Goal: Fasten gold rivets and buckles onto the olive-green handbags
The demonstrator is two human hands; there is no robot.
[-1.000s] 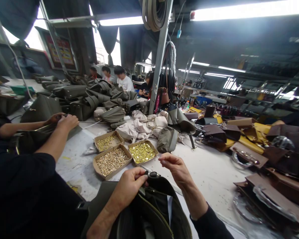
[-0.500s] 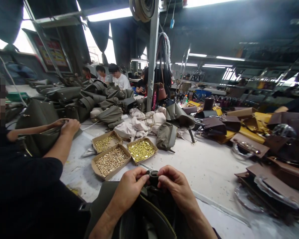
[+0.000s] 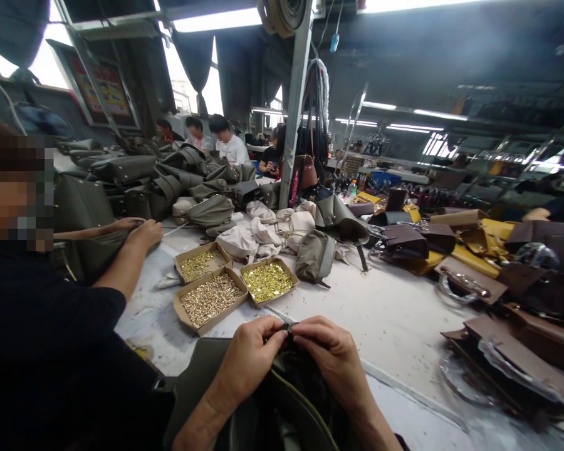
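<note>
A dark olive bag (image 3: 202, 366) with a brass-toned zipper (image 3: 303, 401) lies in front of me, its upper edge raised between my hands. My left hand (image 3: 251, 351) is closed, thumb and fingers pinching the dark edge of the bag. Facing it, my right hand (image 3: 326, 344) also pinches that edge, and the fingertips of both hands almost meet there. A small dark piece shows between them, too covered to make out. Just beyond my hands stand cardboard trays of small metal parts: copper-coloured rivets (image 3: 211, 297) and gold pieces (image 3: 269, 280).
At left a co-worker in a dark top (image 3: 42, 313) handles another olive bag. Olive bags (image 3: 150, 181) pile up behind, with pale cloth pieces (image 3: 263, 235) before a metal post (image 3: 297, 106). Brown and yellow handbags (image 3: 479, 250) crowd the right side of the white table (image 3: 395, 313).
My hands have drawn together, and the dark loop seen between them is now mostly covered by my fingers. The co-worker has leaned further into view at left. The view has shifted slightly.
</note>
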